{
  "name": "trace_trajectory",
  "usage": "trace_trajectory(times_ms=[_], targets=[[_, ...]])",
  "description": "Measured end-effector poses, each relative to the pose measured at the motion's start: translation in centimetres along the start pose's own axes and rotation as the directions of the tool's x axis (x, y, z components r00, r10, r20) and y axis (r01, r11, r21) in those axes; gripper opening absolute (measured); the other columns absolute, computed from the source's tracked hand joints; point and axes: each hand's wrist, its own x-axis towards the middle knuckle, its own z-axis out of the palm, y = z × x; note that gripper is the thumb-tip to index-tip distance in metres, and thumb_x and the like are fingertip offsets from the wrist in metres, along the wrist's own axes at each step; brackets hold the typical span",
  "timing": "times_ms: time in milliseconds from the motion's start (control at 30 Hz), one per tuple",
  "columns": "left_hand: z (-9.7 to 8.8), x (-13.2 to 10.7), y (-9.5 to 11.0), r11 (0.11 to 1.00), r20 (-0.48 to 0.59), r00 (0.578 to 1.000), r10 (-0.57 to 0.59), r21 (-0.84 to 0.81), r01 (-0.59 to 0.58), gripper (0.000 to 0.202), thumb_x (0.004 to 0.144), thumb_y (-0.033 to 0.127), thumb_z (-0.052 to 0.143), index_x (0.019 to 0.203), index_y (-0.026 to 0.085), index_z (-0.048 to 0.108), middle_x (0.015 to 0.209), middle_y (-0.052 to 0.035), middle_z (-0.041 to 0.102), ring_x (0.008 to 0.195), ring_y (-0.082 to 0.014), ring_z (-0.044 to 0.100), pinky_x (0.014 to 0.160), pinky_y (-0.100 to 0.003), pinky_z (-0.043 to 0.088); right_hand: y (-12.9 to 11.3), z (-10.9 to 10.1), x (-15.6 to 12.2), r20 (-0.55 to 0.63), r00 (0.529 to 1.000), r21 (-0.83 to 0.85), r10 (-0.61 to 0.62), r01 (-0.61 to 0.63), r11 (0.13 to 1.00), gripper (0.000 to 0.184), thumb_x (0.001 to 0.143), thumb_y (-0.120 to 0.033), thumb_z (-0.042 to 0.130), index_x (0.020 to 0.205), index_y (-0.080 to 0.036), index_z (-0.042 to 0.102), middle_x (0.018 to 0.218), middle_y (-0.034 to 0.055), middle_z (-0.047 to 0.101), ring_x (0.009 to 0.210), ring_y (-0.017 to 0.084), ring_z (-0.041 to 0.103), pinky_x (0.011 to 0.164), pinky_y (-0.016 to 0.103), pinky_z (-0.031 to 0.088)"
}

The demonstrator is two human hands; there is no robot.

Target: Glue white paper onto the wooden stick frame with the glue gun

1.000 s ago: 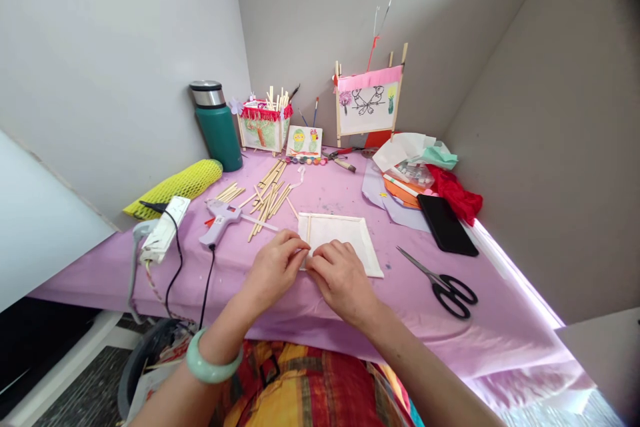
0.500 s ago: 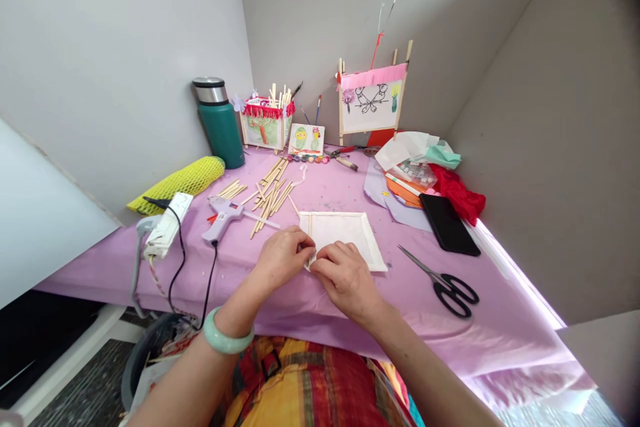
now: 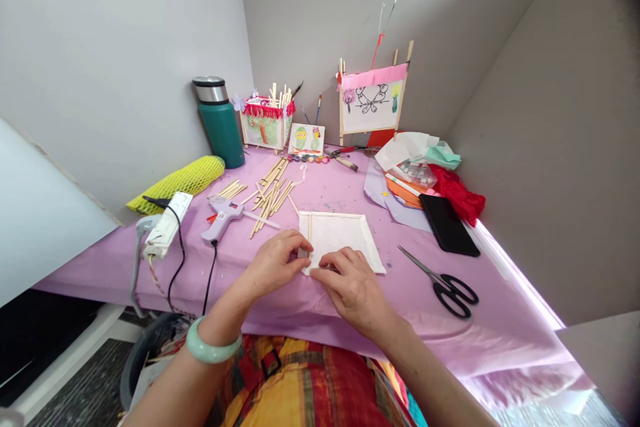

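Observation:
A white paper panel framed with thin wooden sticks point(image 3: 343, 235) lies flat on the purple tablecloth point(image 3: 300, 307) in front of me. My left hand point(image 3: 274, 262) pinches the panel's near left corner, fingers curled on the stick edge. Beside it, my right hand point(image 3: 354, 285) presses its fingertips down on the near edge of the panel. A pale green bangle point(image 3: 210, 345) sits on my left wrist.
A glue gun point(image 3: 223, 215), a white power strip point(image 3: 165, 225) and loose wooden sticks point(image 3: 269, 192) lie to the left. Black scissors point(image 3: 445, 283) and a black phone point(image 3: 447, 223) lie right. At the back stand a green flask point(image 3: 220, 123), a stick box point(image 3: 265, 121) and a paper lantern frame point(image 3: 373, 97).
Both hands have slid slightly toward me along the panel's near edge. The panel has shifted a little with them.

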Motion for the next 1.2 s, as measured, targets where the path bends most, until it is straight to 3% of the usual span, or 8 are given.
trace_trajectory(times_ms=[133, 333, 600, 733, 1200], targets=[[-0.4, -1.0, 0.4, 1.000, 0.008, 1.000, 0.030, -0.009, -0.030, 0.009, 0.078, 0.012, 0.056, 0.079, 0.018, 0.063, 0.089, -0.0035, 0.060, 0.083, -0.0152, 0.056, 0.076, -0.029, 0.046, -0.1, -0.1, 0.2, -0.004, 0.999, 0.057, 0.038, -0.038, 0.998, 0.016, 0.093, -0.021, 0.050, 0.098, -0.023, 0.065, 0.096, 0.0058, 0.063, 0.091, 0.020, 0.048, 0.077, 0.036, 0.036], [0.2, -2.3, 0.6, 0.997, -0.015, 0.997, 0.074, 0.025, -0.074, 0.014, 0.074, 0.014, 0.065, 0.087, 0.019, 0.060, 0.104, -0.0060, 0.057, 0.098, -0.0190, 0.055, 0.088, -0.034, 0.046, -0.5, 0.1, 0.6, -0.007, 0.988, 0.111, 0.157, -0.156, 0.982, 0.009, 0.089, -0.020, 0.056, 0.097, -0.019, 0.059, 0.096, 0.0064, 0.062, 0.091, 0.022, 0.049, 0.080, 0.038, 0.038], [1.5, -2.6, 1.3, 0.999, -0.170, 0.985, 0.008, -0.033, -0.014, 0.011, 0.085, 0.011, 0.050, 0.080, 0.017, 0.057, 0.092, -0.0051, 0.057, 0.089, -0.0169, 0.055, 0.081, -0.032, 0.045, -0.9, 0.6, 1.5, -0.027, 0.978, 0.115, 0.209, -0.205, 0.972, 0.006, 0.087, -0.015, 0.055, 0.090, -0.019, 0.058, 0.093, 0.0071, 0.059, 0.091, 0.023, 0.050, 0.080, 0.037, 0.040], [1.9, -2.7, 1.5, 0.998, -0.188, 0.982, 0.003, -0.058, -0.015, 0.010, 0.086, 0.013, 0.050, 0.081, 0.017, 0.057, 0.090, -0.0054, 0.057, 0.088, -0.0173, 0.055, 0.080, -0.032, 0.044, -1.0, 0.9, 1.8, -0.038, 0.967, 0.118, 0.253, -0.247, 0.962, 0.008, 0.085, -0.012, 0.054, 0.085, -0.018, 0.058, 0.089, 0.0063, 0.059, 0.088, 0.022, 0.050, 0.079, 0.036, 0.040], [2.4, -3.2, 0.8, 0.981, -0.250, 0.949, 0.191, 0.033, -0.189, 0.009, 0.085, 0.014, 0.058, 0.079, 0.017, 0.064, 0.080, -0.0025, 0.066, 0.081, -0.0171, 0.054, 0.076, -0.033, 0.041, -1.1, 1.4, 2.0, -0.042, 0.951, 0.098, 0.308, -0.303, 0.948, 0.009, 0.082, -0.009, 0.055, 0.081, -0.018, 0.057, 0.088, 0.0056, 0.058, 0.087, 0.022, 0.049, 0.077, 0.035, 0.039]])
